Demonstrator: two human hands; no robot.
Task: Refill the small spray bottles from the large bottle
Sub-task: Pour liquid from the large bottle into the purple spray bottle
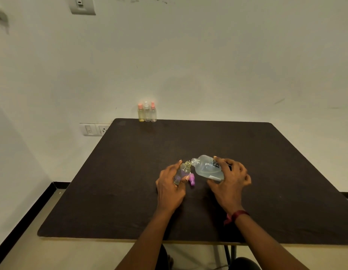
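- Fingers of the left hand (169,184) clamped round the small spray bottle (182,172) — uncapped, on the bench (266,172).
- Fingers of the right hand (230,184) gripped the large bottle (206,167) — tilted, its mouth meeting the small neck from three o'clock.
- The purple cap (192,179) lay at five o'clock.
- The three bottles (147,113) stood at twelve o'clock.

2 bare forearms forward, left hand (169,184) round the small spray bottle (182,172), right hand (231,182) round the large bottle (206,168).
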